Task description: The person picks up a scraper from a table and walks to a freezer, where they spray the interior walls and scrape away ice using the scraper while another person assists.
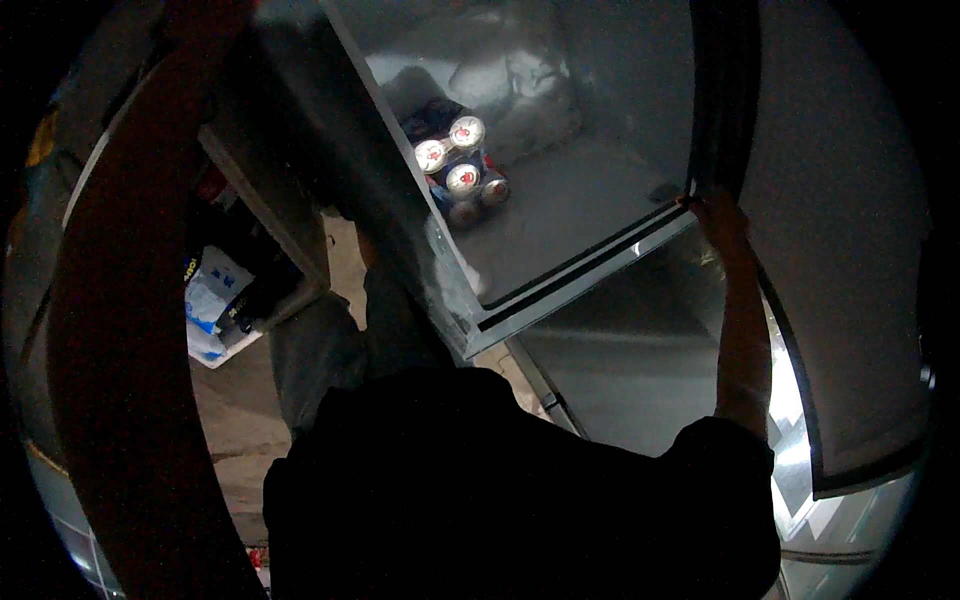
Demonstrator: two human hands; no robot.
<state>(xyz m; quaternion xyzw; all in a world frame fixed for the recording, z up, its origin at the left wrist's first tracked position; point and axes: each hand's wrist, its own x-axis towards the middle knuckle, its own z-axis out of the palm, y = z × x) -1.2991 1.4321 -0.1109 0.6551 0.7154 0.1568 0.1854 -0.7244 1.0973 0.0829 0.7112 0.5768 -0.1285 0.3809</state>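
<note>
An open chest freezer (600,248) stands before me. Several drink cans with white tops (463,178) stand together inside, bundled in plastic, against its left wall. My right hand (718,218) is at the freezer's near right corner, its fingers bent over the rim beside the dark seal of the raised lid (835,220). Poor light hides part of those fingers. Along the left side runs a broad, dark reddish band (125,330), very close and curved; it may be my raised left arm, but I cannot tell. No left hand shows.
Left of the freezer is an open pale box (300,200) with a white and blue package (217,285) and dark items in it. A grey metal surface (640,350) lies right of my body. Whitish frost (515,75) coats the freezer's far inside. Bright light comes in at lower right.
</note>
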